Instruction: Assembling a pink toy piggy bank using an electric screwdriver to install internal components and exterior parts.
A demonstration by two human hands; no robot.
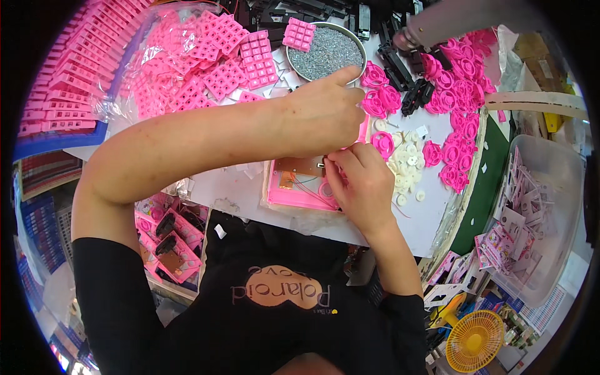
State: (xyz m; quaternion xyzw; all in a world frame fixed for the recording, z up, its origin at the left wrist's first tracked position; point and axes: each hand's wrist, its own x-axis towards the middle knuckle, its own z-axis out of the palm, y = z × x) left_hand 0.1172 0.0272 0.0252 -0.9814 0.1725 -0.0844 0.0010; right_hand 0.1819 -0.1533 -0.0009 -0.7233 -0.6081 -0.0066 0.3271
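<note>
A shallow pink plastic housing (304, 199) lies on the white work surface in front of me. Inside it are a brown circuit board (299, 166) and thin wires. My left hand (325, 115) reaches across from the left, over the housing's far part. Its fingers are curled down at the far right corner, and what they hold is hidden. Near the board's right end, beside a small metal part (320, 165), my right hand (365, 184) is closed in a pinch. Whatever sits between its fingertips is too small to make out.
Behind my left hand stands a round bowl of small screws (328, 53), a pink keypad (299, 34) on its rim. Pink keypads (206, 56) pile up left, white discs (407, 159) and pink rings (459, 94) right. A grey tool (462, 25) hangs at upper right.
</note>
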